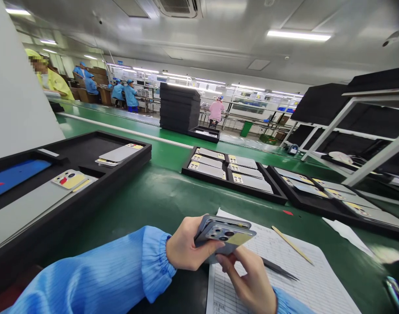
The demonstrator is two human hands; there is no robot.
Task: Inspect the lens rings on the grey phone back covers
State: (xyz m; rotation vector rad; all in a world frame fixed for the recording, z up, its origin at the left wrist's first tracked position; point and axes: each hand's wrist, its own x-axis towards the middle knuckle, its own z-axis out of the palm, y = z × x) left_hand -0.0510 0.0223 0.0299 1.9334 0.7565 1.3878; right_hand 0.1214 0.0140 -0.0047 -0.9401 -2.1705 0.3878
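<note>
My left hand (186, 246) is wrapped around a small stack of grey phone back covers (233, 233), held tilted above the desk. The front cover shows camera holes and a yellow film patch; another edge shows behind it with a gap. With bent fingers my right hand (250, 279) pinches the stack's lower edge; its fingertips are partly hidden. Black tweezers (281, 268) stick out past the right hand, and I cannot tell whether they are tucked in it or lie on the paper. A printed form sheet (310, 261) lies beneath.
A yellow wooden stick (292, 245) lies on the sheet. Black trays (147, 152) with covers stand left, with more trays (235, 188) ahead and right (294, 198). Behind them rise stacked black trays (179, 107) and a white rack (336, 115). Co-workers (131, 97) are far off.
</note>
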